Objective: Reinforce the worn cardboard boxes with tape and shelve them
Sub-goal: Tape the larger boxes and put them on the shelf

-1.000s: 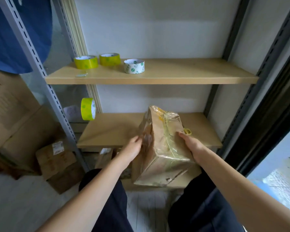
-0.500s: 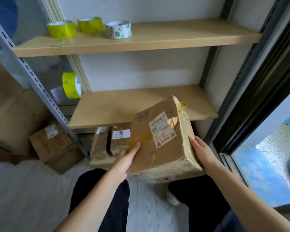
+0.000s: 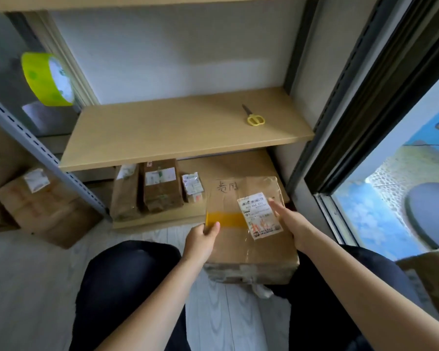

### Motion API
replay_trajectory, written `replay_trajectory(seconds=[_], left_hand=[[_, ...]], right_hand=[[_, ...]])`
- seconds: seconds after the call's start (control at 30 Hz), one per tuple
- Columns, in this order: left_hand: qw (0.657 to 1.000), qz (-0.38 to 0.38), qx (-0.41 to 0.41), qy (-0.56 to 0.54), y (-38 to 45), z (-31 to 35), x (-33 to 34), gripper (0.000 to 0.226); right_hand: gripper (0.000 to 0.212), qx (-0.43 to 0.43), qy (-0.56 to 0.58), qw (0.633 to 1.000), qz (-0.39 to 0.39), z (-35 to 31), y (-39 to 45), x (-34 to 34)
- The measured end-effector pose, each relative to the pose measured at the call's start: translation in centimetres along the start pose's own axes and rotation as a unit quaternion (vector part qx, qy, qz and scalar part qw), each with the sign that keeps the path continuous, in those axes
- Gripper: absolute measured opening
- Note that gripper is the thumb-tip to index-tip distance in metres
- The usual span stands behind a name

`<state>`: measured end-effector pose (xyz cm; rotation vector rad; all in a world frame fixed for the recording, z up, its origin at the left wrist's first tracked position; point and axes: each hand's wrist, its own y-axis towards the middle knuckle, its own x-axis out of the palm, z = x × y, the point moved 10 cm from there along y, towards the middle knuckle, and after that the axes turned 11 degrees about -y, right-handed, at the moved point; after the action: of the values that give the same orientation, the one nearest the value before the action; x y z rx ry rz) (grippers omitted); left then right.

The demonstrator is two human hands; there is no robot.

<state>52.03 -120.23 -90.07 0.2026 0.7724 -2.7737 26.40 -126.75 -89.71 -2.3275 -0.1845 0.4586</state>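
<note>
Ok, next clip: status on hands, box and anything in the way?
Left hand pinches yellow tape strip at box edge. Right hand flat on shipping label. Cardboard box on lap, unshelved. Scissors on middle shelf; nothing blocking.

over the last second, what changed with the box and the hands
The box went from held up on edge at the middle shelf to lying flat and low, label up. The left hand left its side and now pinches a yellow tape strip; the right hand lies open on the label. Scissors, once hidden, now show; they and the hanging tape roll stayed.
</note>
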Motion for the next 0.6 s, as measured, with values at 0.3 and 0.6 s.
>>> replay_trajectory(seconds=[0.3, 0.6], left_hand=[[0.999, 0.020, -0.030, 0.018, 12.1, -4.0, 4.4, 0.043], [0.995, 0.090, -0.005, 0.048, 27.4, -3.6, 5.0, 0.050]], right_hand=[[0.036, 0.027, -0.111, 0.985, 0.127, -1.5, 13.8, -1.7], [0.022, -0.052, -0.040, 0.997, 0.044, -4.9, 29.2, 1.0]])
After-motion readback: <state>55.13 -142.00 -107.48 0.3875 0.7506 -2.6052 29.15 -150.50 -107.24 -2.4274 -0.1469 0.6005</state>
